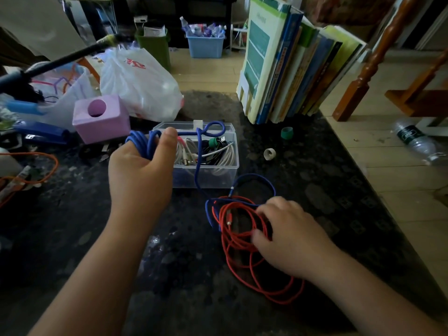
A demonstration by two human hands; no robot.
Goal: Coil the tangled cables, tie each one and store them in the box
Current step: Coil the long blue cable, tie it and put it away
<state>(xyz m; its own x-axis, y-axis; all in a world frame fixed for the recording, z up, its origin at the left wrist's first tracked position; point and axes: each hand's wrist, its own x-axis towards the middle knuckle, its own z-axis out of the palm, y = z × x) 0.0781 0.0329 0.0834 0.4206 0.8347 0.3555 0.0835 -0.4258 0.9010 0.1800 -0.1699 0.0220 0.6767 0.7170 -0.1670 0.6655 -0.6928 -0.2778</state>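
Note:
My left hand [139, 166] grips several loops of a blue cable [198, 151] just left of the clear plastic box [206, 177]. The cable's free length arcs over the box and runs down to the table. The box holds coiled white and black cables, one with a green band. My right hand [288, 235] rests with curled fingers on a loose tangle of red cable [242, 253], which is entwined with the blue cable's far part. Whether the fingers pinch a strand is hidden.
A green tape ring [287, 133] and a white one [269, 154] lie right of the box. A pink cube [101, 118] and a plastic bag [140, 86] stand behind left, books [291, 66] behind right. An orange cable [36, 166] lies far left.

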